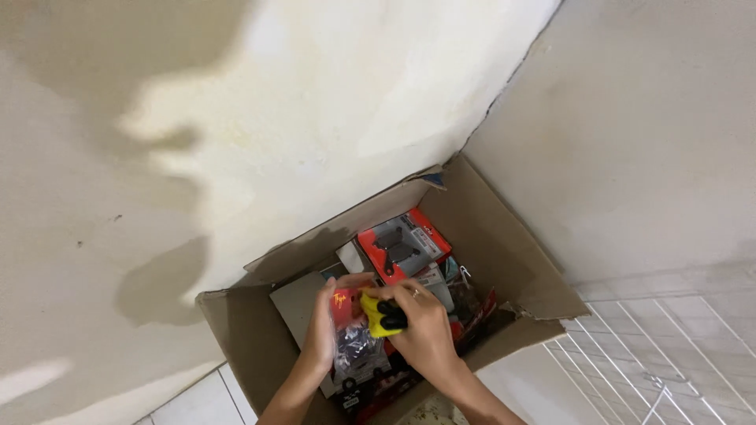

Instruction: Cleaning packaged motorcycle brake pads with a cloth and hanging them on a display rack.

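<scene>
Basically left hand [321, 330] pins clear parts packet [354, 346] upright over cardboard box [504, 236]; right hand [421, 323] pinches yellow cutter [378, 316] against its top.

— Where's the box?

— The cardboard box [504, 236] sits on the floor in the wall corner. My left hand [324, 330] and right hand [421, 327] are inside it, over the packets [403, 245], with the wire rack [661, 354] to its right.

Both hands are down in the cardboard box [504, 260] at the wall corner: the left hand [324, 330] holds a clear packet [354, 346], the right hand [421, 327] grips what looks like a yellow cutter [376, 317].
</scene>
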